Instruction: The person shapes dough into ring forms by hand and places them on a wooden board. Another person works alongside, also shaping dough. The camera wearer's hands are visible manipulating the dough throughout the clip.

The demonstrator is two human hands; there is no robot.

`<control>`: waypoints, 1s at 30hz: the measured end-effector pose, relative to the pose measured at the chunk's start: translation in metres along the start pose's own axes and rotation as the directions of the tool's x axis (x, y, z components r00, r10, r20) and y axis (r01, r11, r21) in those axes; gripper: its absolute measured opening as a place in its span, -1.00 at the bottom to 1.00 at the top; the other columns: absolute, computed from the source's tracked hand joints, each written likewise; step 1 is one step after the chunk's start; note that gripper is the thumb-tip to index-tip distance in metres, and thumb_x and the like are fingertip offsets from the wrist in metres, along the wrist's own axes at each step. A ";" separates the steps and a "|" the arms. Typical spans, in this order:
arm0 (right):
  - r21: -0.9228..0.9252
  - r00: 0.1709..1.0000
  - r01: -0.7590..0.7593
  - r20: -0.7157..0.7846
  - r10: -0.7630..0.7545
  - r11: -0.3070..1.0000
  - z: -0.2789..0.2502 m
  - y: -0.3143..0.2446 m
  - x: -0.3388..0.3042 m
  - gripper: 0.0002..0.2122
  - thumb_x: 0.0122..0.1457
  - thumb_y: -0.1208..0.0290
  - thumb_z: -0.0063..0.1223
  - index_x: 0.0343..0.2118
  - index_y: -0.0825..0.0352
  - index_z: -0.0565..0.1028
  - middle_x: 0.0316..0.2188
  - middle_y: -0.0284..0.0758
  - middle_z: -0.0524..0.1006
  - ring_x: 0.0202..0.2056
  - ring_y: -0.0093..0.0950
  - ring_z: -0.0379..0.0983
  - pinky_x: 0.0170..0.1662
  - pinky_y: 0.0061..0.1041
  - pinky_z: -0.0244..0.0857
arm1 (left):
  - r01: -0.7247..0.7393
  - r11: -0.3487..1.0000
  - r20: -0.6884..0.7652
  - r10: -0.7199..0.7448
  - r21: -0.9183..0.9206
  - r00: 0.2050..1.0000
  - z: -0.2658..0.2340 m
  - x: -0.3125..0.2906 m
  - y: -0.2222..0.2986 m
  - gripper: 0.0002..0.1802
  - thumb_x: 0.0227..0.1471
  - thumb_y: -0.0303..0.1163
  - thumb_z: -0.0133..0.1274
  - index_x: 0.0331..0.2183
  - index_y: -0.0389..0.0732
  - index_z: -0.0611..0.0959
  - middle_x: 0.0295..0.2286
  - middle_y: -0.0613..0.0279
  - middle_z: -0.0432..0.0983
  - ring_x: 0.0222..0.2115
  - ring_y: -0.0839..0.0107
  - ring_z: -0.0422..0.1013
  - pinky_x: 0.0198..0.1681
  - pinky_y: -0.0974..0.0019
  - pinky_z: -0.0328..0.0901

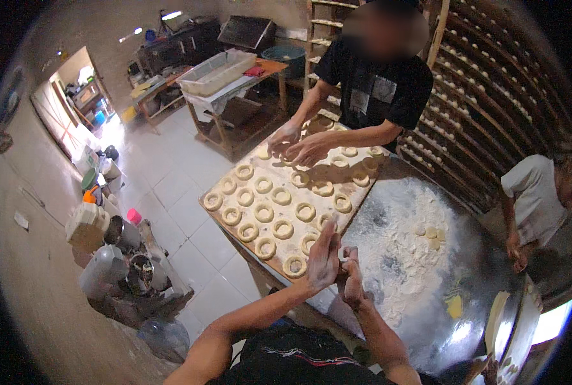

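Observation:
Over the near corner of a floured wooden board [251,212], my two hands are close together with the palms facing. My left hand [324,258] is held upright, its floury fingers stretched out. Beside it, my right hand [351,277] has curled fingers around a small pale piece of dough [343,253], mostly hidden between the hands. Rows of dough rings [264,212] lie on the board, the closest being a ring [294,265] just left of my hands. Across the board, a co-worker's hands [299,146] reach down over more rings.
A metal table [421,308] to the right carries spread flour [401,256] and several flat dough pieces [432,234]. Tall racks [491,83] of dough stand behind. Another person [536,199] stands at right. Buckets and containers [103,269] line the left wall; a plastic tub [218,72] rests on a far table.

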State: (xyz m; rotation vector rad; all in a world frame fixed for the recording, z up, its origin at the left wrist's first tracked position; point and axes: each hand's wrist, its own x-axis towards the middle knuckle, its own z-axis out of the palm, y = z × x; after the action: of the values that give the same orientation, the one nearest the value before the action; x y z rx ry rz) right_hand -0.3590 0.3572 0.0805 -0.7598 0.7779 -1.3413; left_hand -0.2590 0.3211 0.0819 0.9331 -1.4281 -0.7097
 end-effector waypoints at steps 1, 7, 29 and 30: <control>-0.039 0.997 0.056 0.048 -0.055 0.998 0.009 0.005 0.011 -0.79 0.19 0.31 -0.20 -0.16 0.14 0.11 -0.35 -0.41 0.27 -0.45 -0.57 0.30 -0.34 -0.57 0.27 | -0.279 0.959 0.008 0.279 0.046 0.960 -0.011 0.003 -0.003 -0.53 0.22 -0.40 -0.19 0.15 -0.21 0.27 -0.45 0.13 0.35 -0.44 0.33 0.29 -0.34 0.31 0.27; -0.053 0.969 -0.134 -0.219 0.119 0.990 0.063 0.036 0.088 -0.72 0.04 0.45 -0.19 -0.15 0.25 0.18 -0.27 -0.36 0.25 -0.22 -0.53 0.27 -0.21 -0.61 0.25 | 0.469 0.874 -0.045 -0.477 -0.125 0.878 -0.074 0.068 -0.061 -0.41 0.26 -0.19 -0.27 0.24 -0.16 0.07 -0.45 0.24 0.31 -0.48 0.49 0.23 -0.38 0.41 0.22; -0.891 0.954 -0.263 -0.297 -0.037 0.370 0.141 0.068 0.305 -0.80 0.18 0.48 -0.24 -0.14 0.32 0.33 -0.02 -0.24 0.32 -0.10 -0.40 0.32 -0.08 -0.37 0.24 | -0.166 0.909 0.171 0.107 0.383 0.979 -0.169 0.250 -0.193 -0.62 0.11 -0.59 -0.15 0.00 -0.26 0.43 -0.20 -0.11 0.46 -0.14 0.19 0.44 -0.15 0.22 0.35; -0.916 0.946 -0.219 -0.284 -0.155 0.336 0.134 0.064 0.302 -0.78 0.19 0.49 -0.23 -0.13 0.34 0.39 0.07 -0.19 0.31 -0.02 -0.35 0.33 -0.02 -0.35 0.24 | -0.138 0.910 0.076 0.117 0.391 0.990 -0.177 0.251 -0.197 -0.60 0.08 -0.61 -0.15 -0.01 -0.27 0.44 -0.18 -0.10 0.44 -0.16 0.18 0.45 -0.15 0.23 0.35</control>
State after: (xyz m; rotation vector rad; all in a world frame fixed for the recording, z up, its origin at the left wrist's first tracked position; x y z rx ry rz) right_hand -0.1915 0.0653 0.0847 -1.4426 1.9439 -0.8489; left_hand -0.0461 0.0267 0.0510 1.1245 -1.6986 -0.3505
